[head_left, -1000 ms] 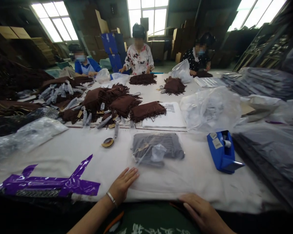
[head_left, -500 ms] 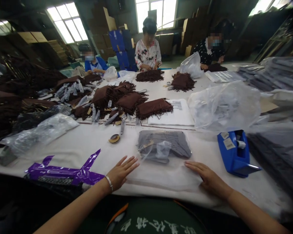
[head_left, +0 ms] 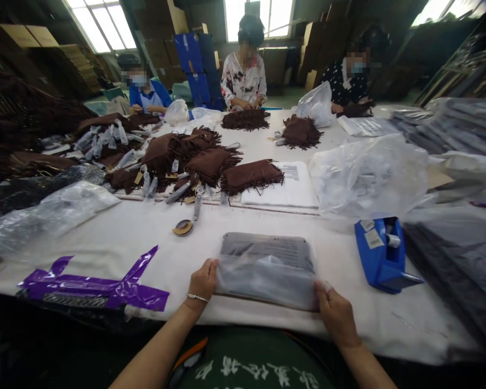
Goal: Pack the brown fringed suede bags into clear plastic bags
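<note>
A clear plastic bag (head_left: 267,275) with a flat, dark item and printed lettering lies in front of me, its near part folded over. My left hand (head_left: 202,282) pinches the bag at its left edge; a bracelet is on that wrist. At the opposite edge, my right hand (head_left: 337,314) is closed on the same bag, thumb on top. Beyond my left hand lies a round black-and-tan piece (head_left: 183,227) on a wrapped strap. To the right of the bag stands a blue tape dispenser (head_left: 375,262).
Purple tape (head_left: 85,286) stretches along the table's near left edge. Brown fringed pieces (head_left: 251,175) lie in a heap further back. A large clear bag (head_left: 368,175) and dark bagged stacks (head_left: 465,124) are on the right. Several people (head_left: 243,81) work across the table.
My hands went from lying open to gripping the bag's two sides. Its near part is now folded over the dark item, and the bag has come nearer to me.
</note>
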Available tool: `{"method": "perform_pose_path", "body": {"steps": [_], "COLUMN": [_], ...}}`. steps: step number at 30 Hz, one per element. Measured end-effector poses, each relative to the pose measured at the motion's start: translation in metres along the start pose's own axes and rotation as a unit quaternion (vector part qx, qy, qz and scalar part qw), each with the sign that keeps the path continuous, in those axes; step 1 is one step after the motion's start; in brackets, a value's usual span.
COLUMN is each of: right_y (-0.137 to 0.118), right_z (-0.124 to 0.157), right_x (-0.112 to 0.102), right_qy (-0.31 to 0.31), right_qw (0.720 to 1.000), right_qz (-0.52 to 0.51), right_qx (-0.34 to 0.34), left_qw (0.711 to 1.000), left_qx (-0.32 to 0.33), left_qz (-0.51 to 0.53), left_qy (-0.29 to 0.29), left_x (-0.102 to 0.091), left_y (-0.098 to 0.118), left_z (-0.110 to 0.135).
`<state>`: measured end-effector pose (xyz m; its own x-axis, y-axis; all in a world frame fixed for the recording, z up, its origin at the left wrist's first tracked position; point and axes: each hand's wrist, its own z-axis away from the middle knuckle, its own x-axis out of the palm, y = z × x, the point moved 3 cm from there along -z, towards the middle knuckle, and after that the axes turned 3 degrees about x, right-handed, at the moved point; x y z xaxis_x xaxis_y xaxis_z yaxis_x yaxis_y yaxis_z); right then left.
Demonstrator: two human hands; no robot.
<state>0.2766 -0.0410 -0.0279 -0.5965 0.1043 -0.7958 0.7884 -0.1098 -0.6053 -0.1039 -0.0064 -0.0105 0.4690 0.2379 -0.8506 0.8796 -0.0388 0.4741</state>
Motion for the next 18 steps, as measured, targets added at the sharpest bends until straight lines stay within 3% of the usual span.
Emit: {"method": "perform_pose_path", "body": {"steps": [3,7,10,12,15,18], "right_y": [-0.014,-0.020,-0.020,-0.018,-0.006,0.024], "right_z": [-0.001,-0.007,-0.011,-0.013,-0.016,-0.015], "right_x": [0.002,0.003,0.002,-0.002,-0.019,-0.054], "right_qy": [0.002,-0.012,-0.009,-0.007,0.011,0.104], "right_qw": [0.996,0.993,0.994,0.998,0.991,0.961], "right_qz": [0.085,0.120,0.104,0.062,-0.100,-0.207], "right_qx": [0.016,-0.016,-0.002,0.022,0.085,0.151], "left_qw": [0.998,0.984,0.962,0.957,0.962,0.958], "left_qx": [0.004,0.157,0.271,0.281,0.248,0.255], "left_qz": [-0.060,-0.060,0.013,0.057,0.100,0.123], "left_qy": [-0.018,0.054,-0.008,-0.051,-0.053,-0.045], "left_x": [-0.011,-0.029,-0.010,0.011,0.032,0.039], "left_y": [0.010,0.057,0.096,0.110,0.110,0.103], "left_z": [-0.014,-0.032,-0.033,-0.033,-0.035,-0.039]}}
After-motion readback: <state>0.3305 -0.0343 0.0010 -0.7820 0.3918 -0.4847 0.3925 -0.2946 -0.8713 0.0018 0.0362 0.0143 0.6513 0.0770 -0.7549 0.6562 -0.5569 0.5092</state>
